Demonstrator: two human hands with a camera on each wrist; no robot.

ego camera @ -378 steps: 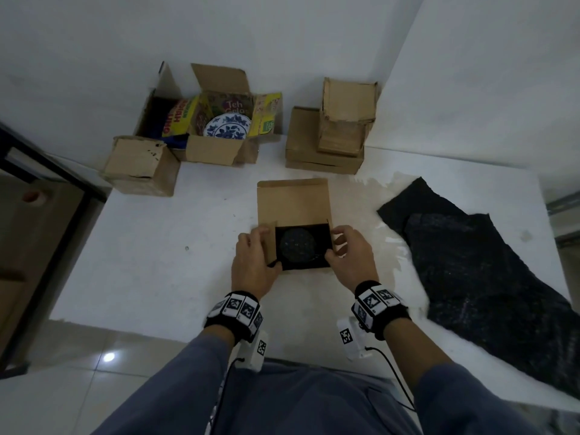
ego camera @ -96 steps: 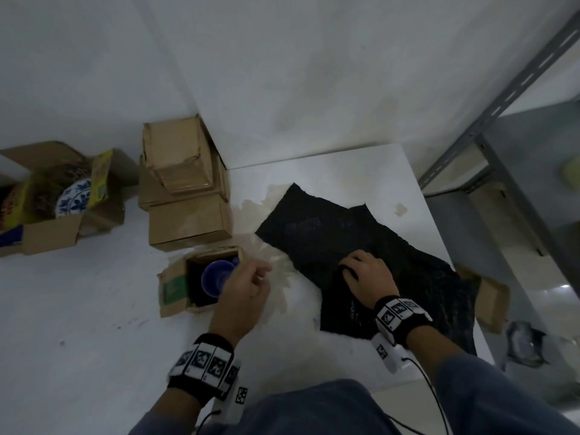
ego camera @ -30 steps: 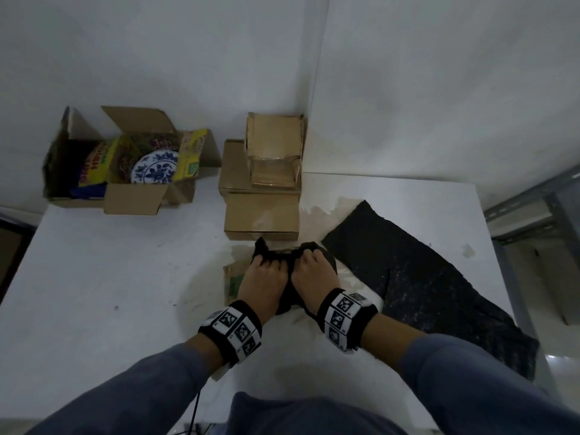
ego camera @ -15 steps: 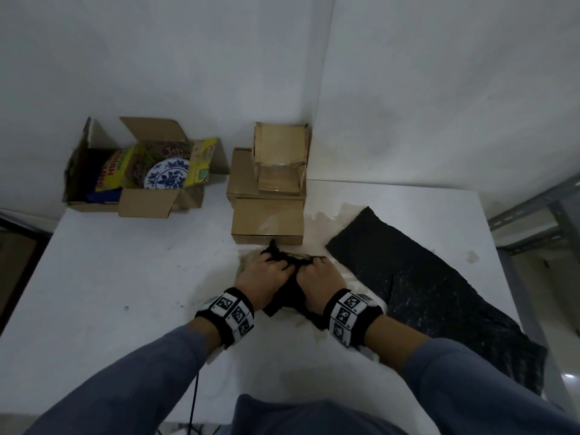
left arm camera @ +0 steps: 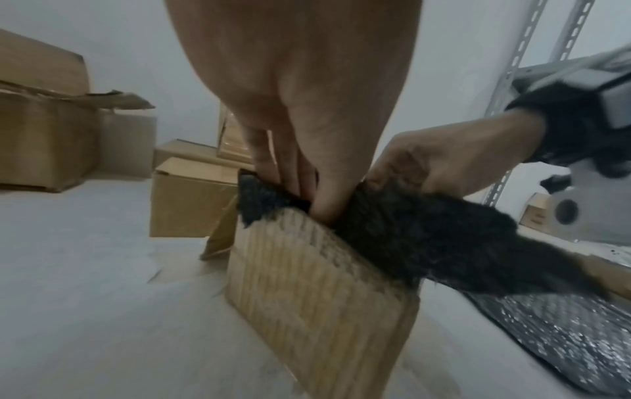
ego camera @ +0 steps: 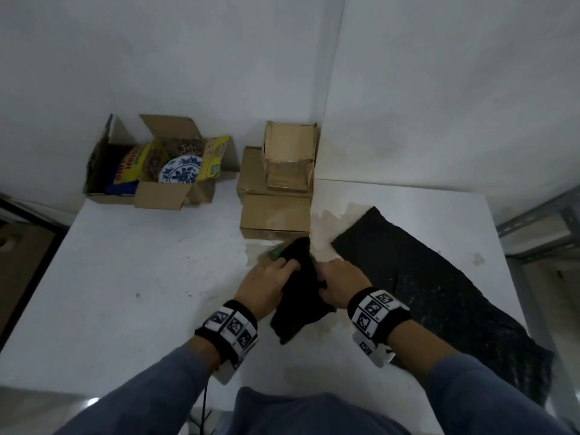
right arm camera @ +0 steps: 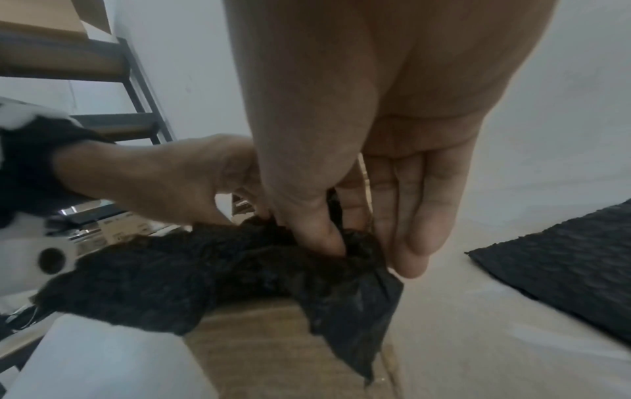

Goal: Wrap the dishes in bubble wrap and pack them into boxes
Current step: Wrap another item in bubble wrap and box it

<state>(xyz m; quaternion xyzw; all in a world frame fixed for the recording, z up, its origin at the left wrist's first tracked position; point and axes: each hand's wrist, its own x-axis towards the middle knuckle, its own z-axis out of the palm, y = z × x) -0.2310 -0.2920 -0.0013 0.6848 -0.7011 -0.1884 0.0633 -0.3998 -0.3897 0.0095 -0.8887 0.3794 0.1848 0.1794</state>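
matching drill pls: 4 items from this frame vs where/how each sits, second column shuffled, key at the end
1. black bubble-wrap bundle
2. blue-and-white plate
3. flat bubble-wrap sheet
4. closed cardboard boxes

a. stacked against the back wall
b. spread on the table, right side
c. held by both hands over a small box
d. inside the open box at back left

Pairs: 1-c, 2-d, 3-b, 4-a

Contents of black bubble wrap bundle (ego camera: 300, 290) hidden; small box (left arm camera: 317, 286) beneath mostly covered in head view, its inside unseen; left fingertips (left arm camera: 293, 186) apparently buried in wrap.
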